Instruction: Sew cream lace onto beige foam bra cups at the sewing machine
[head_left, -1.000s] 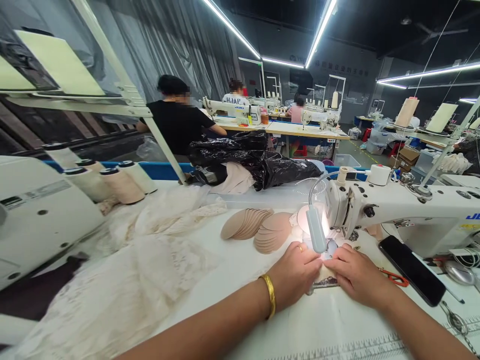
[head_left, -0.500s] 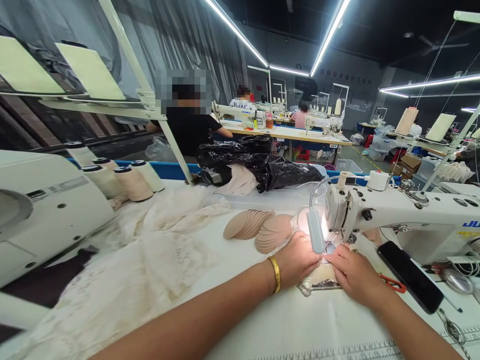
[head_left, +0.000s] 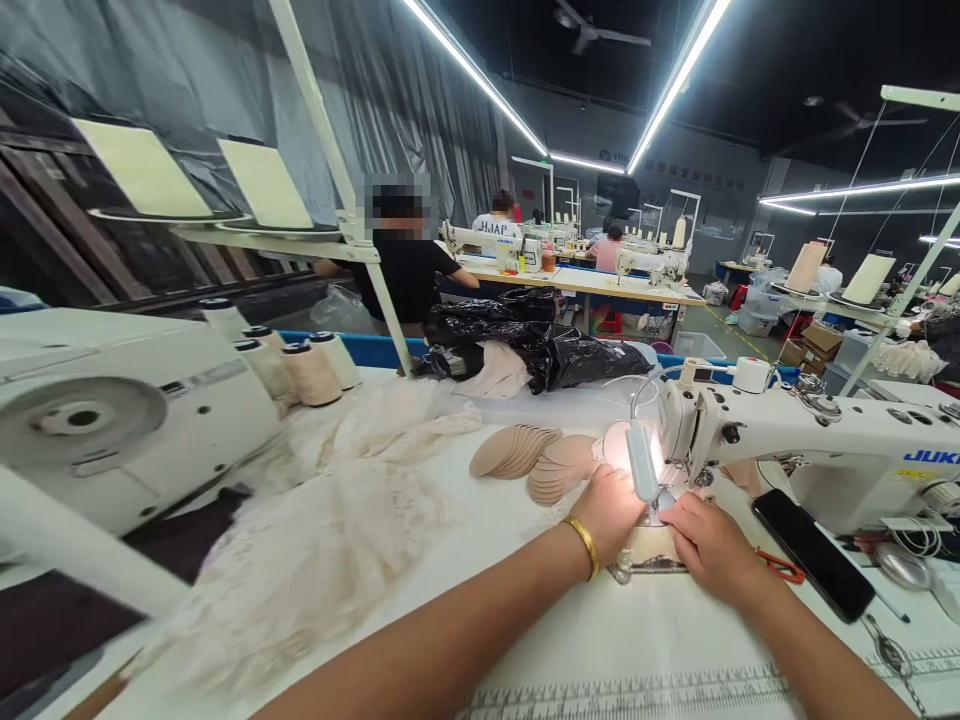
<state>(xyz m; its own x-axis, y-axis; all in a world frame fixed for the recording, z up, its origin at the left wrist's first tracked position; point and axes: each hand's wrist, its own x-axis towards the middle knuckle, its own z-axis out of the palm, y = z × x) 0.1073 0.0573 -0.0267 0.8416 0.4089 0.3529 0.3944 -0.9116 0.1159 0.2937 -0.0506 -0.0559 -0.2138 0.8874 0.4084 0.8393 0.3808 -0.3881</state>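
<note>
Under the needle end of a white sewing machine (head_left: 795, 435), my two hands face each other, close to the small metal needle plate (head_left: 658, 503). My left hand (head_left: 611, 512), with a gold bangle on the wrist, has its fingers bent together; their tips are partly hidden behind the grey lamp (head_left: 641, 462). A round pale pink piece (head_left: 619, 445) lies just beyond this hand, lit brightly. My right hand (head_left: 709, 545) has its fingers drawn together, tips at the plate's right side. What either hand pinches is too small and glare-washed to make out.
Fanned stacks of beige oval pads (head_left: 514, 452) lie left of the hands. Cream lace fabric (head_left: 330, 540) covers the table further left, near thread cones (head_left: 311, 375). A black phone (head_left: 814, 555) and orange-handled tool (head_left: 781, 565) lie right. Other people sit beyond a black plastic bag (head_left: 540, 345).
The view has shifted, so the scene sits further right and lower at the left. My hands are slightly further apart at the needle, showing more of the metal plate between them.
</note>
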